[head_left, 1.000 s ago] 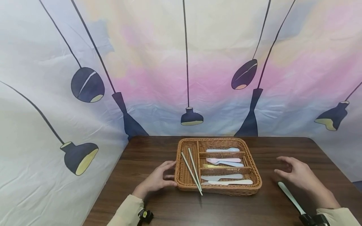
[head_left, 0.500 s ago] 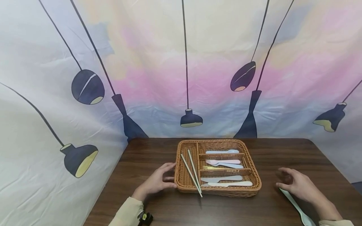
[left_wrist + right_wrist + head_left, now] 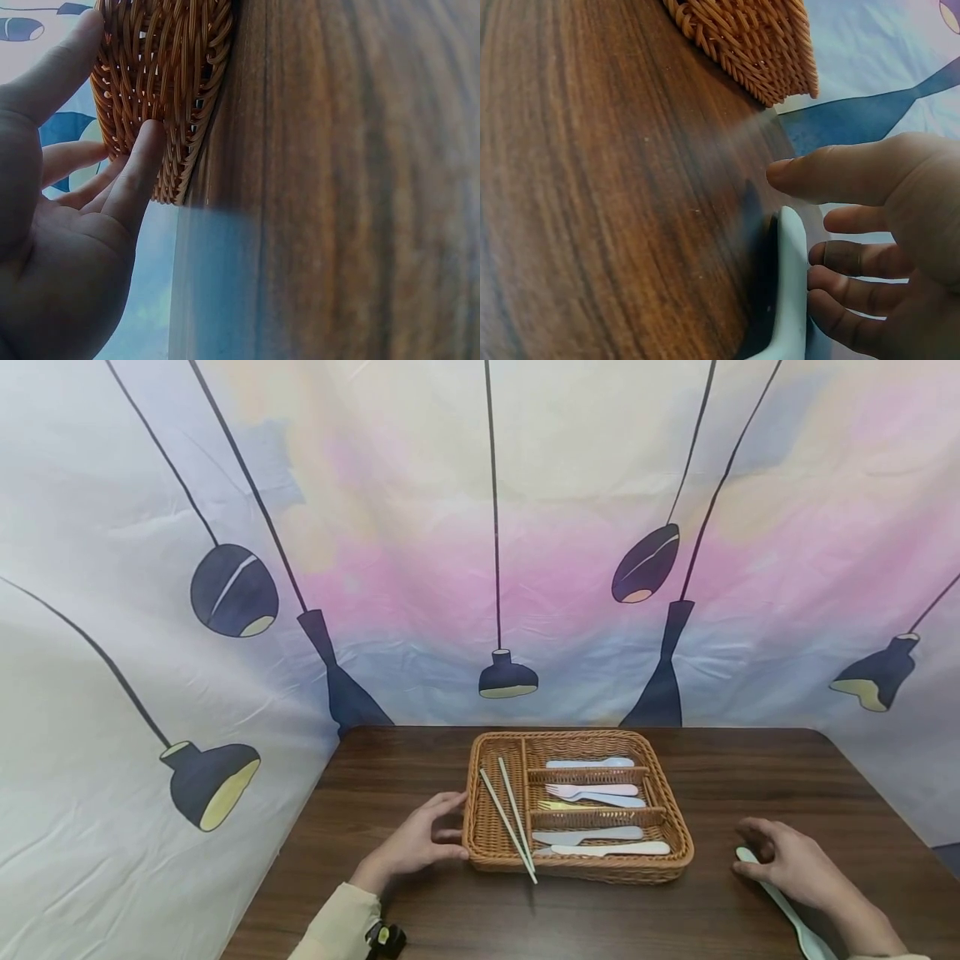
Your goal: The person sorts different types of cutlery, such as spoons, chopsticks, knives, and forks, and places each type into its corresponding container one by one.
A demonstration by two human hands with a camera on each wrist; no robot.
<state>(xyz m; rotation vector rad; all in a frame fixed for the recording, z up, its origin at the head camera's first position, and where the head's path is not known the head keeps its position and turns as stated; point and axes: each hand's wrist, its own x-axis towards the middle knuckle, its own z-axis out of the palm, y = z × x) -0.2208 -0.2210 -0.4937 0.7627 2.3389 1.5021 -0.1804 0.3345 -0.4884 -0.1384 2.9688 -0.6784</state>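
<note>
My left hand (image 3: 420, 835) rests its thumb and fingertips against the left wall of a wicker cutlery basket (image 3: 684, 852); the left wrist view shows the fingers spread on the weave. A pale green spoon (image 3: 780, 897) lies on the table to the right of the basket, its bowl towards me. Over its handle is my right hand (image 3: 806, 868). In the right wrist view the thumb stands above the handle end (image 3: 791, 247) and the loosely bent fingers lie along its far side, without gripping it. Whether any finger touches the handle cannot be told.
Two pale chopsticks (image 3: 512, 814) lean over the front rim in the basket's left compartment. Its right compartments hold a pale spoon (image 3: 592, 763), several forks (image 3: 600, 791) and several knives (image 3: 611, 850). The dark wooden table (image 3: 600, 927) ends at a printed cloth backdrop (image 3: 420, 568).
My right hand has come down and slightly nearer to me, onto the spoon's handle. The left hand stays at the basket, and the basket keeps its place.
</note>
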